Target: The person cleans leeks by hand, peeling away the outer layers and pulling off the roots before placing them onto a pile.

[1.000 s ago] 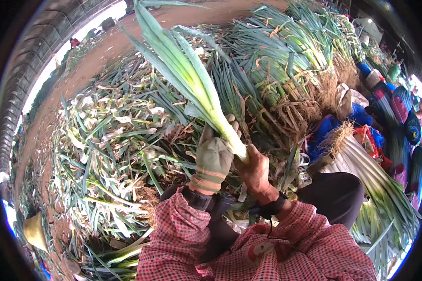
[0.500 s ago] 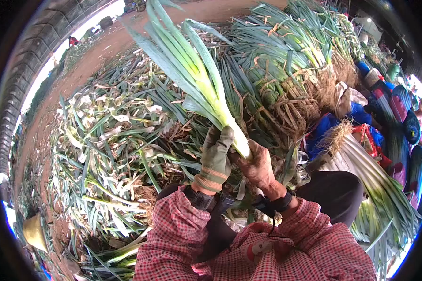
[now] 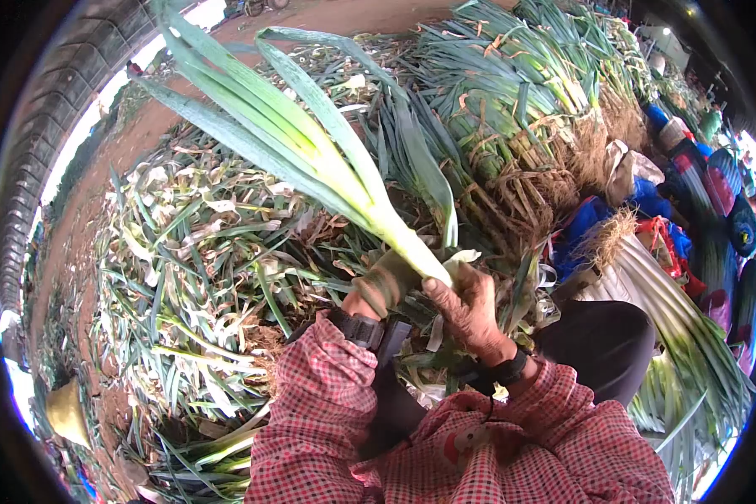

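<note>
A long leek (image 3: 311,160), white at the base and fanning into green leaves toward the upper left, is held up in front of me. My gloved left hand (image 3: 380,287) wraps its white stalk from below and is partly hidden behind it. Beside it, my bare right hand (image 3: 470,309) grips the stalk's base, where one outer leaf (image 3: 433,181) is bent away and hangs to the right. Both wrists carry dark bands over red checked sleeves.
A heap of stripped leaves and trimmings (image 3: 193,269) covers the ground on the left. Stacked untrimmed leeks with roots (image 3: 512,143) rise behind. Cleaned white leeks (image 3: 664,311) lie at the right by blue and red cloth. My dark-trousered knee (image 3: 601,344) is below them.
The leek has tilted further left and lower. My left hand has slid under the stalk, and an outer leaf has peeled off to the right.
</note>
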Tool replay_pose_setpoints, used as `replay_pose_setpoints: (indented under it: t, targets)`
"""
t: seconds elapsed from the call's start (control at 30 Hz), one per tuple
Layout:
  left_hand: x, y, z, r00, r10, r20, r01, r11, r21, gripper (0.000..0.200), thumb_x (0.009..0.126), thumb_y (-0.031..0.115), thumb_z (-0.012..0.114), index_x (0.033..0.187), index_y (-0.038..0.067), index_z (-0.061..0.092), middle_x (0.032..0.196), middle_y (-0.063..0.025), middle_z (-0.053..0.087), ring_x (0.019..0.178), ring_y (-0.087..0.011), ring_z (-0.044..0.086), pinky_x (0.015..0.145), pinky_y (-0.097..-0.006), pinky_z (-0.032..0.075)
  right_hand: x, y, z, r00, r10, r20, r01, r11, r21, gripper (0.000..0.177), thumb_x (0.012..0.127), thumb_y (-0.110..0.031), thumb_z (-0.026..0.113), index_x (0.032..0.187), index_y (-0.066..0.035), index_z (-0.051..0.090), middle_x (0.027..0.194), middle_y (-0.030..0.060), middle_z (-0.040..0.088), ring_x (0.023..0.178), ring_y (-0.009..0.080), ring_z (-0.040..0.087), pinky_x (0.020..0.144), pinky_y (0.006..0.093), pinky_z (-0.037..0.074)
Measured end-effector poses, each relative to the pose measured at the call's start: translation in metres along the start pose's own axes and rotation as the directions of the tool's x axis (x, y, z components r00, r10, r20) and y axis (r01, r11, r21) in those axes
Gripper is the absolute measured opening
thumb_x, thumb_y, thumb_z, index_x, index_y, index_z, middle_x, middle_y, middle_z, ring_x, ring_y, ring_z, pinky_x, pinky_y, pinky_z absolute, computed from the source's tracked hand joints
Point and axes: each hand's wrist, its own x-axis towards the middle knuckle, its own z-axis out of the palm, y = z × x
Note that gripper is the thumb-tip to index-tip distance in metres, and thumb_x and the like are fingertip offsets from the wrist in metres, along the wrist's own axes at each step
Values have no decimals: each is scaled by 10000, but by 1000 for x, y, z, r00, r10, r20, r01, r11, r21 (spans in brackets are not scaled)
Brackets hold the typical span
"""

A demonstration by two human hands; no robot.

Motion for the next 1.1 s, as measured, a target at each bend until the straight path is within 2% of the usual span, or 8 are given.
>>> replay_pose_setpoints:
  t: [0.03, 0.07, 0.13, 0.17, 0.37, 0.5, 0.87, 1.1]
  targets:
    - [7, -9, 5, 997, 55, 53, -65, 978, 198, 308, 840, 199, 532, 1136, 113, 545, 1112, -71, 587, 990, -159, 552, 884, -298, 413, 2, -7, -3, 999, -27, -26, 27, 1000, -8, 435, 790, -370, 702, 788, 46, 575, 582, 40, 491, 570, 95, 434, 520, 276, 405]
    - [6, -8, 7, 977, 48, -206, -108, 950, -294, 288, 868, 234, 511, 1118, 94, 534, 1038, -65, 578, 944, -169, 551, 839, -299, 426, 4, -6, -8, 999, -28, -15, 28, 999, -30, 425, 796, -365, 696, 816, 47, 592, 582, 58, 502, 569, 96, 440, 515, 282, 410]
    - [5, -6, 9, 807, -299, -509, -445, 258, -858, 297, 923, 304, 468, 1084, 58, 513, 889, -53, 562, 850, -189, 548, 749, -301, 452, 8, -7, -14, 985, -151, -83, 126, 962, -243, 405, 781, -347, 704, 836, 39, 593, 610, 110, 559, 544, 176, 519, 509, 309, 433]
    - [-2, 8, -23, 739, -345, -579, -338, 554, -761, 436, 917, 451, 453, 1111, 65, 513, 971, -57, 574, 910, -167, 549, 799, -303, 455, 11, -10, -15, 974, -197, -111, 152, 933, -325, 395, 768, -337, 713, 848, 31, 595, 632, 127, 580, 544, 214, 553, 509, 321, 445]
    - [-4, 10, -45, 829, -269, -489, -547, -568, -615, 819, 725, 568, 637, 1310, 45, 405, 968, -40, 582, 840, -245, 582, 1056, -456, 329, 7, 6, -15, 880, -470, 72, 417, 690, -591, 334, 700, -313, 738, 804, -31, 592, 719, 111, 590, 638, 276, 573, 607, 376, 442]
    - [-8, -1, -43, 817, -177, -549, -545, -546, -636, 788, 747, 491, 668, 1341, 60, 380, 842, -25, 548, 751, -223, 554, 1061, -455, 318, 13, 3, -16, 869, -310, -385, 128, 894, -429, 249, 693, -263, 741, 777, -77, 600, 733, 54, 561, 689, 250, 505, 687, 365, 379]
    - [2, 13, -33, 775, -279, -567, -627, -225, -746, 807, 806, 507, 602, 1367, 21, 287, 673, -11, 491, 669, -218, 563, 938, -493, 417, 35, -28, 12, 734, -666, 133, 631, 596, -497, 239, 644, -22, 739, 842, -42, 607, 781, 78, 576, 691, 268, 550, 612, 352, 454]
    - [0, 28, -33, 796, -240, -556, -594, -132, -794, 865, 770, 532, 629, 1365, 2, 294, 650, -6, 468, 660, -214, 558, 991, -497, 376, 31, -28, 10, 924, -381, 30, 364, 853, -374, 120, 675, 2, 653, 700, -19, 538, 702, 108, 552, 575, 251, 525, 553, 316, 438]
